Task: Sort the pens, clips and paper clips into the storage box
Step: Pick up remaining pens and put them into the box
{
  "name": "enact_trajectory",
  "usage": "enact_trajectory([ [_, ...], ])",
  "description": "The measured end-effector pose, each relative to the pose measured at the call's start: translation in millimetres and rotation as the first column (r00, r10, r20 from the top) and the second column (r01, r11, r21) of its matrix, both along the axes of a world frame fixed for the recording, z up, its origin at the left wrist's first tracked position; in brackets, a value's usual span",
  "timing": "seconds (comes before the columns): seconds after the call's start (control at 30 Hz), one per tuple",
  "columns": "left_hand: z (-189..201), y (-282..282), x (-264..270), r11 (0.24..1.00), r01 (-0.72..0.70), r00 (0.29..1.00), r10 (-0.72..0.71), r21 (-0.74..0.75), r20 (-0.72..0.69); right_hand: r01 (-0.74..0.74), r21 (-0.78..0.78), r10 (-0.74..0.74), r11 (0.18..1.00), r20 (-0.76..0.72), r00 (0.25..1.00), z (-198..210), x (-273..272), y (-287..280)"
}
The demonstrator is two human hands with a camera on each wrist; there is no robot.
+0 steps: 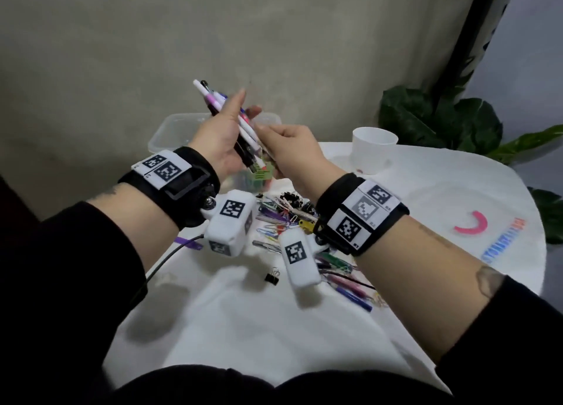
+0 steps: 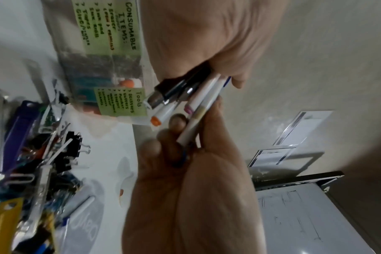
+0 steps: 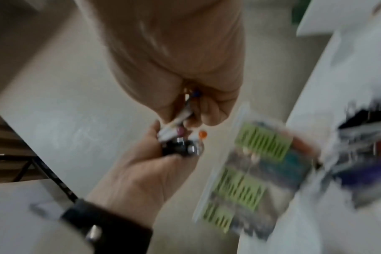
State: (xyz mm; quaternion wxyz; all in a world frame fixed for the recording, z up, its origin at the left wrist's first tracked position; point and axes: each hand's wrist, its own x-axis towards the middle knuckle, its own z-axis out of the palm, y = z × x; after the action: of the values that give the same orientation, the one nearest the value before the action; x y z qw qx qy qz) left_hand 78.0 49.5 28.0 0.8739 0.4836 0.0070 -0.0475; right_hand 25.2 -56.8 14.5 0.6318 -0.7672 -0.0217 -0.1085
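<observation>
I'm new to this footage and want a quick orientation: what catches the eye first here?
A bundle of pens held up in the left hand, above the clear storage box at the table's far edge, with the right hand pinching the pens' lower ends. Below the wrists lies a colourful heap of clips on the white table. A white cup stands to the right.
</observation>
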Motion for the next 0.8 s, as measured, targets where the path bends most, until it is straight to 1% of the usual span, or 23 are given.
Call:
enact_trajectory([
  [0.07,5,10,1,1.0,0.003,1.0,-0.003,0.006,-0.001,-0.027,0.136,0.029,0.99,-0.012,0.999,-3,9,20],
  [0.13,10,24,7,0.997,-0.055,0.998,0.056,-0.049,0.016,-0.026,0.276,0.061,0.961,-0.118,0.991,-2,16,32],
  [0.17,13,31,10,0.993,-0.092,0.995,0.095,-0.079,0.031,-0.048,0.408,0.142,0.912,-0.203,0.969,0,20,36],
  [0.2,15,36,14,0.988,-0.126,0.99,0.13,-0.085,0.053,-0.062,0.583,0.264,0.81,-0.268,0.927,2,25,42],
  [0.23,16,40,15,0.986,-0.152,0.984,0.158,-0.068,0.084,-0.064,0.724,0.372,0.687,-0.275,0.886,3,33,48],
  [0.27,15,40,15,0.984,-0.173,0.977,0.176,-0.037,0.122,-0.058,0.802,0.432,0.594,-0.258,0.864,5,40,57],
  [0.3,14,40,13,0.983,-0.184,0.97,0.183,-0.01,0.16,-0.048,0.84,0.442,0.541,-0.234,0.866,6,47,65],
  [0.33,12,39,12,0.982,-0.191,0.965,0.187,0.005,0.185,-0.041,0.852,0.435,0.521,-0.224,0.872,7,53,73],
  [0.4,10,40,14,0.98,-0.199,0.957,0.19,0.016,0.22,-0.051,0.848,0.429,0.527,-0.214,0.878,11,61,86],
  [0.43,11,44,17,0.978,-0.205,0.954,0.191,0.037,0.232,-0.07,0.816,0.417,0.574,-0.218,0.882,12,65,89],
  [0.47,12,50,22,0.977,-0.201,0.955,0.178,0.076,0.239,-0.113,0.745,0.399,0.658,-0.217,0.891,13,67,89],
  [0.5,14,57,28,0.975,-0.186,0.959,0.153,0.122,0.239,-0.168,0.598,0.36,0.783,-0.215,0.908,13,66,85],
  [0.53,14,65,35,0.971,-0.169,0.962,0.125,0.171,0.242,-0.189,0.359,0.273,0.914,-0.2,0.941,11,67,79],
  [0.57,14,72,42,0.966,-0.153,0.964,0.099,0.209,0.246,-0.15,0.092,0.162,0.984,-0.132,0.978,7,73,70],
  [0.6,12,77,51,0.959,-0.147,0.964,0.084,0.242,0.252,-0.08,-0.13,0.076,0.988,-0.035,0.996,4,76,59],
  [0.63,9,81,59,0.948,-0.15,0.963,0.076,0.281,0.257,-0.02,-0.295,0.034,0.955,0.041,0.999,-1,80,49],
  [0.67,6,84,67,0.926,-0.167,0.964,0.081,0.338,0.255,0.021,-0.419,0.012,0.908,0.077,0.997,-5,83,39],
  [0.7,2,87,76,0.898,-0.185,0.965,0.089,0.4,0.247,0.032,-0.523,0.003,0.852,0.066,0.998,-10,86,32],
  [0.73,-1,90,84,0.856,-0.206,0.966,0.099,0.474,0.24,0.023,-0.627,0.0,0.779,0.036,0.999,-15,86,27],
  [0.8,-8,96,104,0.749,-0.234,0.967,0.11,0.619,0.232,0.023,-0.814,0.013,0.58,0.038,0.999,-22,85,23],
])
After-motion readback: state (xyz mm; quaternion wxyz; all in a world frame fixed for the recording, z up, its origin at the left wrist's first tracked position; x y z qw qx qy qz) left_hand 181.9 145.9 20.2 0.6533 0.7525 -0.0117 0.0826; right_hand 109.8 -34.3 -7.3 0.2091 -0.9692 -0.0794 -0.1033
